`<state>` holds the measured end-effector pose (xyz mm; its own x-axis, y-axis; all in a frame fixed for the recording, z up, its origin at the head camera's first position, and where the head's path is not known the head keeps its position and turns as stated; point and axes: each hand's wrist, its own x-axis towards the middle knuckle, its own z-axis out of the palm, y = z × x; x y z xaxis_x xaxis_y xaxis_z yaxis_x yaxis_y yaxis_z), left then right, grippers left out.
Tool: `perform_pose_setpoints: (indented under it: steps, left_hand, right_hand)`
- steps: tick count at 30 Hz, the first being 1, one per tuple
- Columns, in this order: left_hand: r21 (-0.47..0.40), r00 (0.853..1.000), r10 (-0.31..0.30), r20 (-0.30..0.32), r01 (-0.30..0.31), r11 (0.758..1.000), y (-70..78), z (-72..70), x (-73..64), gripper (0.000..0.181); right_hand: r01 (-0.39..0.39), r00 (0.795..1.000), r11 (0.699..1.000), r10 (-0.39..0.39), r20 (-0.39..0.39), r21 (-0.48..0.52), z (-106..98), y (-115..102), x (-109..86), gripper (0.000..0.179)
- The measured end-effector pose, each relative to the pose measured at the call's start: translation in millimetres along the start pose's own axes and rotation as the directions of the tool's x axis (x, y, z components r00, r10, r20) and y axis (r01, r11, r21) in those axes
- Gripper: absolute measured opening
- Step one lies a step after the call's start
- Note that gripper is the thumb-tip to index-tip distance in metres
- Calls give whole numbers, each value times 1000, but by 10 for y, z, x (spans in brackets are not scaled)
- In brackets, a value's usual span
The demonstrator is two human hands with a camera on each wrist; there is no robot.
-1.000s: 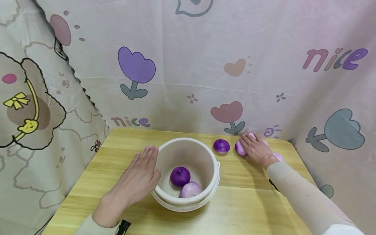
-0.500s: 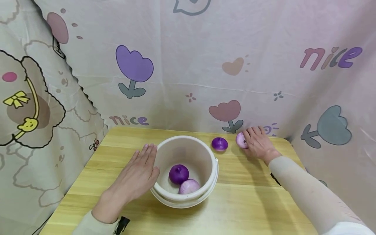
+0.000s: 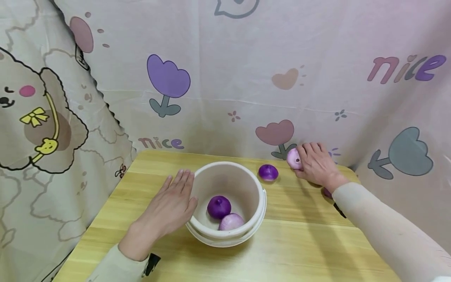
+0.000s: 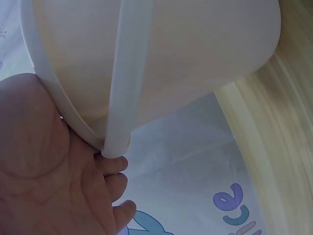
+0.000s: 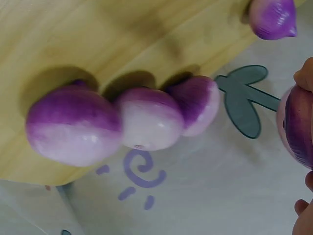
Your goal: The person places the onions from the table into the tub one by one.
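Note:
My right hand (image 3: 318, 164) grips a purple-and-white onion (image 3: 293, 158), raised over the back right of the table; the onion (image 5: 298, 127) and fingers show at the right edge of the right wrist view. With fingers straight, my left hand (image 3: 170, 203) rests against the left rim of a white bucket (image 3: 229, 180). Inside lie a dark purple onion (image 3: 219, 206) and a paler onion (image 3: 231, 222). Another purple onion (image 3: 268, 172) sits behind the bucket. In the right wrist view, three onions stand in a row: a large onion (image 5: 73, 127), a middle onion (image 5: 151, 120) and a small onion (image 5: 201, 105).
The wooden table (image 3: 282, 250) ends at the back against a printed curtain (image 3: 225, 78), which also hangs along both sides. The bucket's handle (image 4: 128, 73) hangs down along its outside.
My right hand has taken hold of an onion among those at the back right and raised it. The left hand stays at the bucket rim; the head view has shifted slightly.

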<state>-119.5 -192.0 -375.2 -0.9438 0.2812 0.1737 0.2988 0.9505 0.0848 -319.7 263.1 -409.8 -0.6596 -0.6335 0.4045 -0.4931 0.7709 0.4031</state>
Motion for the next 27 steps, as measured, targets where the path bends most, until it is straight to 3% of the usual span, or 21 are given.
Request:
perform_pose_setpoints:
  steps: [15,27]
  left_hand:
    - [-34,998,-16,53,18,999,-17,13,23,69]
    - [-37,999,-14,40,16,999,-12,25,19,68]
  right_hand:
    - [113,990,994,-113,-89,-8,-423,-178,360,75]
    - [132,973,990,-121,-198,46,-690,-400,600,76]
